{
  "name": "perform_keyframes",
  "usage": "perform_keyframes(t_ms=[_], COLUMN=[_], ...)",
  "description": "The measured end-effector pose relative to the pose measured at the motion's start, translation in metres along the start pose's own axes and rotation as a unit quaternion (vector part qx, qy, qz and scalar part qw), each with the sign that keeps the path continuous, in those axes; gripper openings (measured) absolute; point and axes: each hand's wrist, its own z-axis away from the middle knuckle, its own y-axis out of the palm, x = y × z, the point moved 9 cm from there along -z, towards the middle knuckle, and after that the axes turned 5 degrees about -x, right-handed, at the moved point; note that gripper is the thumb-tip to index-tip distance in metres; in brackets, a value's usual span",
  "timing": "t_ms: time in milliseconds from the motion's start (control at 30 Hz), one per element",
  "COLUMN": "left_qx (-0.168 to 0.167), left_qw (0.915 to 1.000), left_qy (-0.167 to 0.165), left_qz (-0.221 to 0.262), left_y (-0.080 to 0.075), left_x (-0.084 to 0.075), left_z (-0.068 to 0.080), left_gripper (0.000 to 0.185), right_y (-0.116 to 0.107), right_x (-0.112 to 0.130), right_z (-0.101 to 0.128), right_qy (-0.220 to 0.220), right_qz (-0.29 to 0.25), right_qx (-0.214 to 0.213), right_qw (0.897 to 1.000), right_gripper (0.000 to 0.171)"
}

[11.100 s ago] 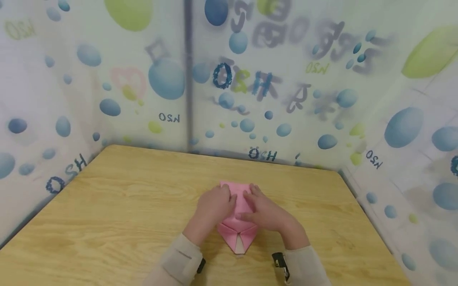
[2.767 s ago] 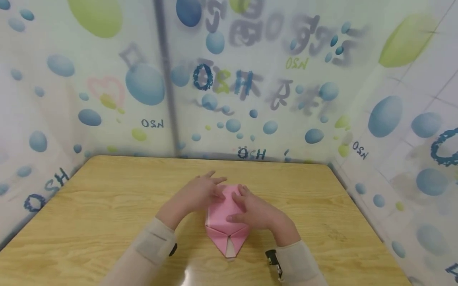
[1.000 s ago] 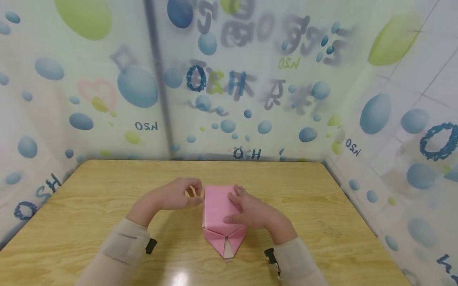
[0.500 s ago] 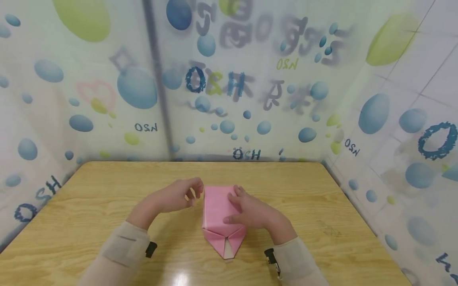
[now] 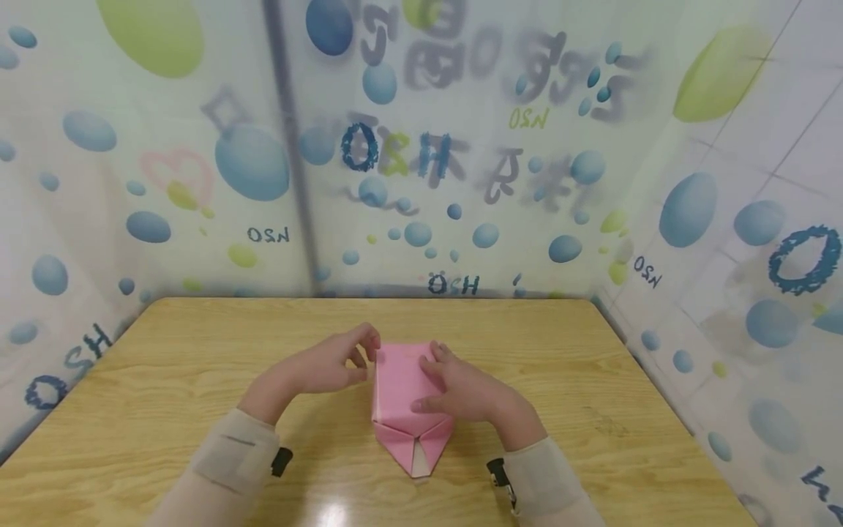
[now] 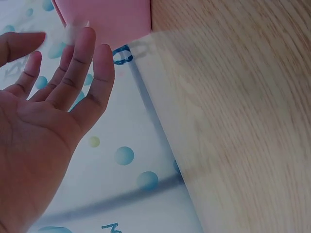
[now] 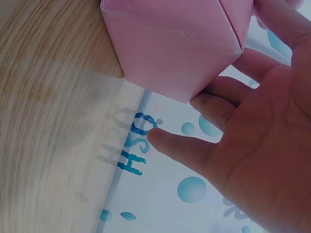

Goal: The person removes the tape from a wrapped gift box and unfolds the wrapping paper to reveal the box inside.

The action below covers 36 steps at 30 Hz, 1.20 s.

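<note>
A folded pink paper shape lies on the wooden table, with flat side walls and a pointed near end showing a pale strip. In the right wrist view, its pink wall has creased edges. My right hand holds its right side, thumb over the top and other fingers along the far right edge and wall. My left hand is at its far left corner, fingers loosely bent, forefinger at or very near the corner. In the left wrist view, the left hand has its fingers spread beside the paper wall.
The wooden table has a back edge against a white curtain printed with blue and green drops and lettering. Black straps show at both sleeve cuffs.
My left hand has come off the paper's top to its left side, and its forefinger has just moved closer to the far left corner. The right hand stays on the paper.
</note>
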Motion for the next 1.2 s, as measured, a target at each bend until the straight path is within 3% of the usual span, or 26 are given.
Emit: perform_keyframes(t_ms=[333, 700, 1000, 1100, 1200], left_qx=[-0.029, -0.019, -0.049, -0.042, -0.039], left_qw=[0.9988, 0.9917, 0.9783, 0.9777, 0.9825], left_qy=[0.039, 0.022, 0.027, 0.024, 0.008], left_qz=[-0.011, 0.125, 0.199, 0.204, 0.182], left_y=[-0.001, -0.006, -0.014, -0.009, -0.001], left_x=[0.000, 0.001, -0.006, -0.006, -0.001], left_z=[-0.003, 0.004, 0.004, 0.003, 0.000], left_gripper=[0.024, 0.030, 0.026, 0.028, 0.027], right_y=[0.001, 0.000, 0.000, -0.001, 0.000], right_x=[0.000, 0.001, 0.002, 0.001, 0.001], right_z=[0.001, 0.002, 0.002, 0.002, 0.001], right_qy=[0.005, 0.000, -0.006, -0.006, -0.006], right_qz=[-0.004, -0.008, -0.001, -0.002, -0.004], right_qx=[0.003, 0.003, 0.002, 0.002, 0.002], right_qw=[1.000, 1.000, 1.000, 1.000, 1.000], right_gripper=[0.080, 0.081, 0.080, 0.080, 0.080])
